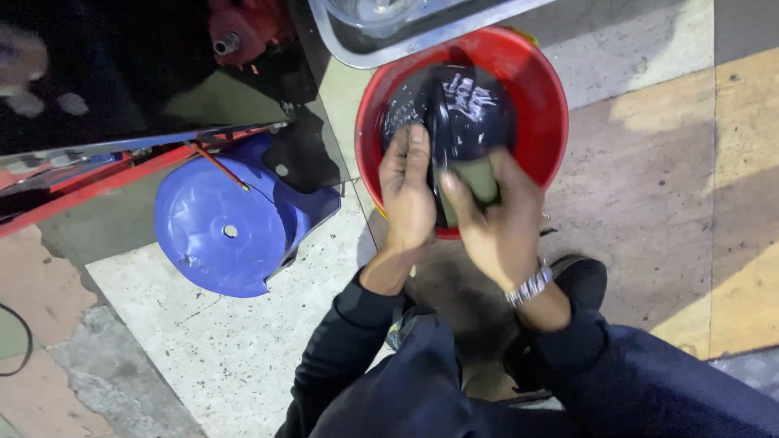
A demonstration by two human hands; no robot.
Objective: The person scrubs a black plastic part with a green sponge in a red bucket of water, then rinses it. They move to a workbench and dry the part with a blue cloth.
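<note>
A red plastic basin [545, 97] stands on the floor in front of me. Over it I hold a black rounded pan or pot [462, 105], tilted toward me and streaked with white suds. My left hand [408, 195] grips its near left rim. My right hand [495, 215] presses a dark green scrubbing sponge [479, 180] against the pan's lower edge. A metal watch [529, 285] sits on my right wrist. Both arms wear dark sleeves.
A blue plastic bucket [223, 219] lies on its side at the left. Above it are a dark glossy panel [122, 73] and red metal parts [239, 28]. A metal tray [381, 45] holding a clear container sits behind the basin. The floor is speckled concrete with tan tiles at the right.
</note>
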